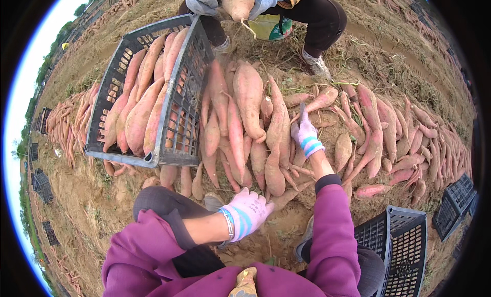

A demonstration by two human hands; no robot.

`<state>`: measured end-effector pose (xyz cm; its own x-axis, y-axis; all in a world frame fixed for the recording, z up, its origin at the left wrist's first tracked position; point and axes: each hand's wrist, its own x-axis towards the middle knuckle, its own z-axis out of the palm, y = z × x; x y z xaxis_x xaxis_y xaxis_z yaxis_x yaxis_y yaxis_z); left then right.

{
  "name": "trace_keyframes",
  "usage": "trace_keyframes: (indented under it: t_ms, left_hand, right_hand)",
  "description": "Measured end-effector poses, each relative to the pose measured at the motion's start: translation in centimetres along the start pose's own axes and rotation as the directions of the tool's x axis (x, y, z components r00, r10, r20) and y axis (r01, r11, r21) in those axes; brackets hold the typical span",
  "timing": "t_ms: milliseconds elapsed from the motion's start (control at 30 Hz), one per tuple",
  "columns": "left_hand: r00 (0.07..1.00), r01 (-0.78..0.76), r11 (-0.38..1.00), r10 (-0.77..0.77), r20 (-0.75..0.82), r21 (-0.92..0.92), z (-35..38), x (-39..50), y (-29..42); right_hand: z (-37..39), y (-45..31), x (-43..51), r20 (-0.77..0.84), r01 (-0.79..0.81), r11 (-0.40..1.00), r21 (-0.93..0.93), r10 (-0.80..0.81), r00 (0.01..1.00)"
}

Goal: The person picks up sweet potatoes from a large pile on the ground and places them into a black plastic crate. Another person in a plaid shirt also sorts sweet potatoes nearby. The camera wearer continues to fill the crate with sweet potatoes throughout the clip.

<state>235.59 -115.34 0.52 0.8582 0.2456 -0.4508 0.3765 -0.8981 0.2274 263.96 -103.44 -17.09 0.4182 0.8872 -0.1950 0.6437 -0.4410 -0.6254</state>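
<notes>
Sweet potatoes [247,93] lie in a long row on the soil before me. My left hand [247,212], in a pink-and-blue knitted glove, is at the row's near edge, its fingertips beside the thin ends of some roots; whether it grips one is hidden. My right hand [306,134], gloved alike, reaches over the middle of the row, its fingers at the thin end of a sweet potato [324,98]; its grip is unclear. A black plastic crate [155,159] with long sweet potatoes [144,116] stands tilted at the left of the row.
Opposite me a person with gloved hands [202,2] holds a large sweet potato [238,5]. Behind it is a yellow-green bag [266,25]. Another black crate [406,224] stands by my right knee, with stacked crates [454,205] farther right. More sweet potatoes [437,151] continue rightwards.
</notes>
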Motion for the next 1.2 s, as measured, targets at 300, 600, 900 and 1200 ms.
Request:
trace_keyframes:
  t_ms: [300, 600, 900, 1200]
  left_hand:
    - [0.994, -0.105, 0.994, 0.105, -0.003, 0.032, -0.2, 1.6, 0.1]
    - [0.995, -0.093, 0.996, 0.093, -0.023, 0.001, 0.3, 0.4, 0.9]
    - [1.000, -0.012, 1.000, 0.012, -0.029, 0.009, 0.3, -0.8, -0.7]
    - [0.999, 0.014, 1.000, -0.014, -0.032, -0.020, -0.6, -2.4, -0.6]
  right_hand:
    - [1.8, -1.2, -8.9, -0.356, 0.444, 0.885, 0.140, -0.374, 0.857]
    - [-2.0, 5.7, -3.4, -0.381, 0.018, 0.879, -0.477, -0.225, 0.897]
    - [-7.5, 2.6, 2.0, 0.095, 0.133, 0.578, -0.805, -0.095, 0.991]
    - [-7.5, 2.1, 0.9, 0.059, 0.052, 0.626, -0.778, -0.011, 0.998]
